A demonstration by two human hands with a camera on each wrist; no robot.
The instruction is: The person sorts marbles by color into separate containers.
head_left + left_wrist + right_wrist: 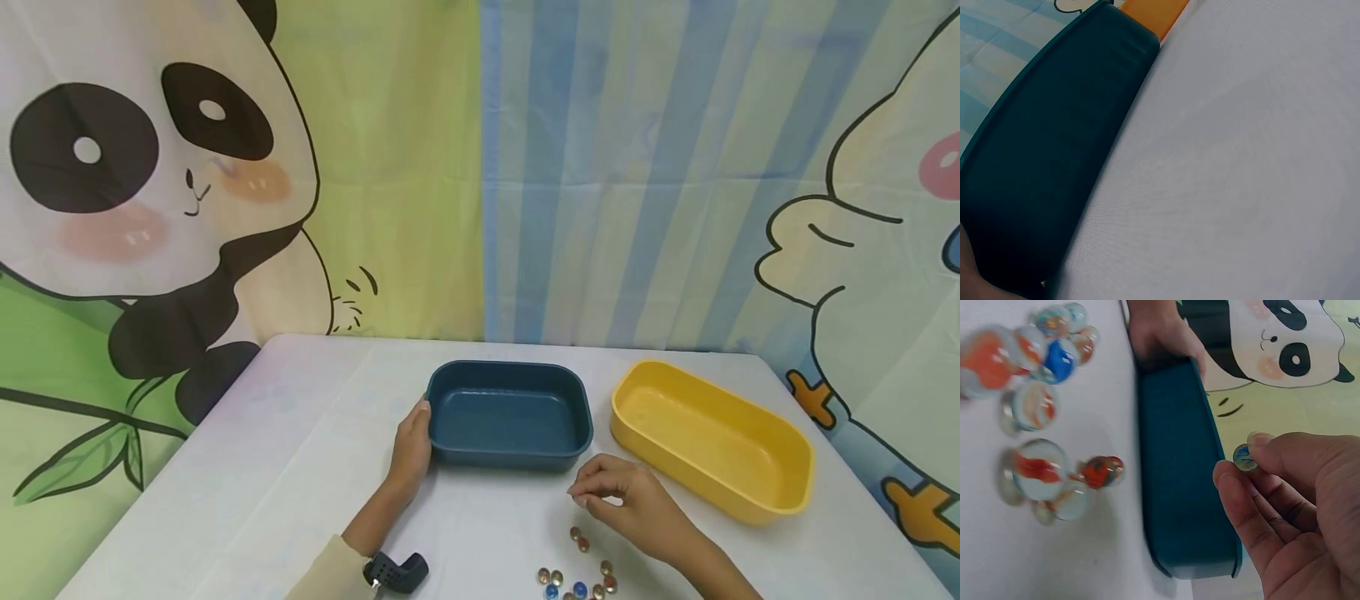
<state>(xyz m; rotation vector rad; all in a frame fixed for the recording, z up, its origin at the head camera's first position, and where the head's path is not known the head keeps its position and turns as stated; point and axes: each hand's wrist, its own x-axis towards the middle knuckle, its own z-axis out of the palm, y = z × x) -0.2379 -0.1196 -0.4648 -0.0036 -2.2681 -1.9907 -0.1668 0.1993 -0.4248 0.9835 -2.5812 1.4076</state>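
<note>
My right hand (633, 500) pinches a small clear marble (1245, 457) with a blue and yellow swirl between thumb and fingertips. It hovers by the near right corner of a dark blue rectangular tub (510, 458). At that tub's left end, my left hand (411, 446) holds its side, fingertips up near the rim. In the left wrist view, part of the left hand (975, 275) lies against the tub's wall (1054, 125). Below the right hand, loose glass marbles (1038, 469), mostly orange-swirled and some blue, lie scattered on the white table.
A yellow tub (712, 475) stands at an angle to the right of the blue one. The white tablecloth (300, 475) runs back to a cartoon-printed curtain (600, 167). A black band (396, 573) sits around the left wrist.
</note>
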